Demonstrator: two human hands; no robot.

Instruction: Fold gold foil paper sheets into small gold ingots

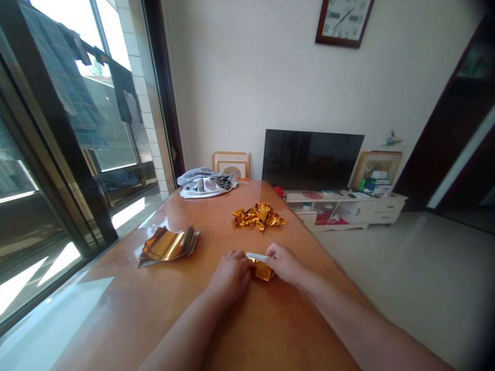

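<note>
Between my two hands is a sheet of gold foil paper [262,270], partly folded, with its pale underside turned up along the far edge. My left hand [233,273] is closed on the sheet's left side. At the right side, my right hand [285,262] pinches the pale folded edge between thumb and fingers. Just beyond the hands lies a heap of folded gold foil pieces [260,216]. To the left rests a loose stack of gold foil sheets [169,245], its edges fanned and slightly curled.
The brown table [154,309] stretches away from me, with a bundle of grey cloth [207,183] at its far end. A glass sliding door [58,154] runs along the left. Beyond the table's right edge stand a television [311,159] and a low white cabinet [358,211].
</note>
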